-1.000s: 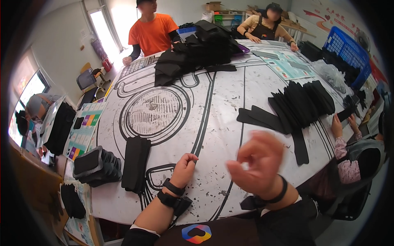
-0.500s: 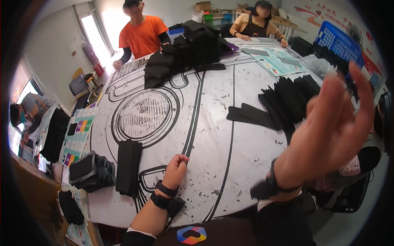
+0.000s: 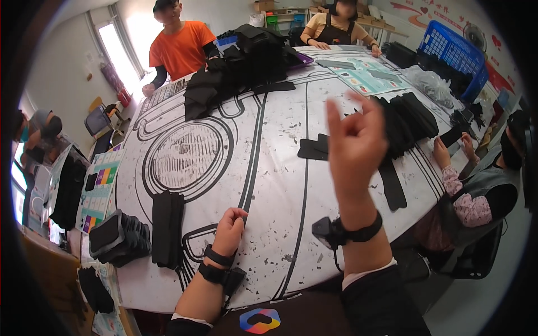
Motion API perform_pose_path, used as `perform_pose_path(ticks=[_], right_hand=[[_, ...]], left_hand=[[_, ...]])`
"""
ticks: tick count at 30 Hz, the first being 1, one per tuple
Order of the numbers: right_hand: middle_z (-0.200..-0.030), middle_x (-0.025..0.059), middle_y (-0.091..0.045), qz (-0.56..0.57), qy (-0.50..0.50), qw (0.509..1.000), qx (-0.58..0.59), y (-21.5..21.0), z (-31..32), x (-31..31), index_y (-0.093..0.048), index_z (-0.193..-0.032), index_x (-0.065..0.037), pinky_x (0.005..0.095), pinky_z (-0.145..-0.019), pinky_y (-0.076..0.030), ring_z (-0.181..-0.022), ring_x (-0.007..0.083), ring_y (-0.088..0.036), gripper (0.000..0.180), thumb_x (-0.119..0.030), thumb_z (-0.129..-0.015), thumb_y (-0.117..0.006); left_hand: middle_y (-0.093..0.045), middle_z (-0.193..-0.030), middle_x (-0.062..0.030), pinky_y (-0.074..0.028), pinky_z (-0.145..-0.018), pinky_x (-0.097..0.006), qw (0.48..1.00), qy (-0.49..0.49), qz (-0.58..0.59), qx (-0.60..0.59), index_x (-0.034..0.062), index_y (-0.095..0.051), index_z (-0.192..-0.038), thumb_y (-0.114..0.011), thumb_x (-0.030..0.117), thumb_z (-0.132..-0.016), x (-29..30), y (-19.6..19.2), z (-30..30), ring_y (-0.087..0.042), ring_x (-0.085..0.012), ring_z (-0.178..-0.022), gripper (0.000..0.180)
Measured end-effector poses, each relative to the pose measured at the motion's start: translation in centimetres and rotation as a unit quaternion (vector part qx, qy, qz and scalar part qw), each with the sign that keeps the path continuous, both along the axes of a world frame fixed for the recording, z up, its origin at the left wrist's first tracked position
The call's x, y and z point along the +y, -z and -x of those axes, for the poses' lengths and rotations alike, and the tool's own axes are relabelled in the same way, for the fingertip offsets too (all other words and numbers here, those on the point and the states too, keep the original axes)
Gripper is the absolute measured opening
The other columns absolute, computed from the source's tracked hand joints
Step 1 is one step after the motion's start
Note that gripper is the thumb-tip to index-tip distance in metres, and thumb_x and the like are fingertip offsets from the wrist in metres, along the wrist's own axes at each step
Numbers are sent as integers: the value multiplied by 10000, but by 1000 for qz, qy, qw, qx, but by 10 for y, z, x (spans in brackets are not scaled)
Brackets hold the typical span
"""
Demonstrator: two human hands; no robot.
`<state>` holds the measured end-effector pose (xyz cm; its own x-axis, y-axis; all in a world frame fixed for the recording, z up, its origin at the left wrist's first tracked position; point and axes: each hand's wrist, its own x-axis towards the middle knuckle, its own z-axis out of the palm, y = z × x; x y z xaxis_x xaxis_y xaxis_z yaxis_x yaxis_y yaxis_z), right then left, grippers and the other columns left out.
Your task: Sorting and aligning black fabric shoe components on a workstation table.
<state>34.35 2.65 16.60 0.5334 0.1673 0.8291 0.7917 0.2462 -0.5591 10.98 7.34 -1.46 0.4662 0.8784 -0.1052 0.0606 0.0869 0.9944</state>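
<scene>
My left hand (image 3: 231, 227) rests on the printed tabletop with its fingers curled closed; nothing shows in them. Raised above the table, my right hand (image 3: 358, 140) holds nothing. Its fingers are bent but apart, with the tips slightly blurred. Behind that hand lies a fanned row of black fabric pieces (image 3: 412, 120), partly hidden by it. One long black strip (image 3: 393, 185) sticks out toward me. Left of my left hand lies a neat stack of long black strips (image 3: 167, 229), and beside it a pile of dark grey-edged pads (image 3: 117, 235).
A large black fabric heap (image 3: 241, 64) covers the far side, near a person in orange (image 3: 182, 50). Another person (image 3: 336, 28) sits at the far end. At right, a co-worker (image 3: 476, 179) holds a dark piece. A blue basket (image 3: 454, 53) stands at the far right.
My right hand has moved left and its fingers have bent, uncovering the co-worker at right and the strip near the fanned pieces. My left hand stays in place on the table.
</scene>
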Motion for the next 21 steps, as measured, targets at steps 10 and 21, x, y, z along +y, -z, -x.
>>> perform_pose_path(ticks=[10,21], right_hand=[[-492,46,-496,287,-105,941,144,107,7,-2,-590,-923,-23,322,-460,-391,-440,196,-502,314,-304,-801,-660],[-588,79,-575,434,-353,822,108,170,2,1,-593,-884,-65,337,-517,-416,-523,221,-545,199,-255,-826,-578]], left_hand=[[-483,-756,33,-349,-546,-181,1000,7,-7,14,42,-536,-959,-424,24,-852,-2,-1,-1,-406,-38,-602,156],[-518,-805,16,-399,-597,-185,1000,13,-20,17,46,-516,-946,-555,38,-837,0,-3,-4,-474,-48,-675,116]])
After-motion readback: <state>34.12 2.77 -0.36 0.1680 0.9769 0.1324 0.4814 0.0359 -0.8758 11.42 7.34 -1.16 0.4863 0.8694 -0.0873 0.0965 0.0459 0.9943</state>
